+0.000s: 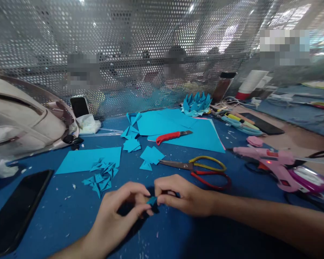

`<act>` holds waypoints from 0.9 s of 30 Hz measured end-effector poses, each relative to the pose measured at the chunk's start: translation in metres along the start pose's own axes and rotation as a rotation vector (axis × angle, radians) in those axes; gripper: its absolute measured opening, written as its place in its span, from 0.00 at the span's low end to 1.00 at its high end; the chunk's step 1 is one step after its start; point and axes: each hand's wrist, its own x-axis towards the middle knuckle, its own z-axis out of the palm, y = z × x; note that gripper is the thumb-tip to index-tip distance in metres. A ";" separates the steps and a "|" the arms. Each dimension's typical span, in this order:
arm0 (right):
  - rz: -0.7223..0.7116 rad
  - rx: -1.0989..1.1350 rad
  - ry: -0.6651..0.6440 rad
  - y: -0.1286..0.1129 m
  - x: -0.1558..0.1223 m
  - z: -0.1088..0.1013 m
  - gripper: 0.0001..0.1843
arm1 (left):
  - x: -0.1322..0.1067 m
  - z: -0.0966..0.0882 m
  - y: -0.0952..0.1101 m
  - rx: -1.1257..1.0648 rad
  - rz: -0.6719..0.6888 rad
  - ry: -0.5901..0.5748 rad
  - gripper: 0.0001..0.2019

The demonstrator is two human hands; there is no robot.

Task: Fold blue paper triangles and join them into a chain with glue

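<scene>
Between my two hands is a small folded piece of blue paper [152, 201]. My left hand [121, 208] pinches its left side between thumb and fingers. On the other side, my right hand [180, 196] grips the paper's right edge with thumb and forefinger. A pile of folded blue paper pieces [103, 176] lies beyond my left hand, partly over a flat blue sheet [78, 160]. Small blue paper squares [152, 155] rest just past my hands. Scissors [190, 165] with one yellow and one red handle lie behind my right hand, blades towards the left.
A red-handled knife [169, 137] lies on blue sheets [199, 138]. Behind them stands a ring of folded blue paper [196, 104]. At right are a pink glue gun [272, 162] and pens [240, 122]. A black phone [18, 212] and a pale bag [21, 115] occupy the left.
</scene>
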 end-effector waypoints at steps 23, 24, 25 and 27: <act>-0.386 -0.875 -0.217 0.012 0.147 0.026 0.09 | -0.015 -0.005 0.003 0.267 0.607 -0.418 0.17; -0.378 -0.856 -0.217 0.011 0.145 0.025 0.08 | -0.015 -0.004 0.002 0.254 0.581 -0.421 0.17; -0.367 -0.833 -0.216 0.009 0.143 0.024 0.08 | -0.016 -0.004 0.002 0.242 0.557 -0.428 0.17; -0.337 -0.777 -0.207 0.005 0.138 0.021 0.06 | -0.016 -0.005 0.003 0.215 0.509 -0.440 0.16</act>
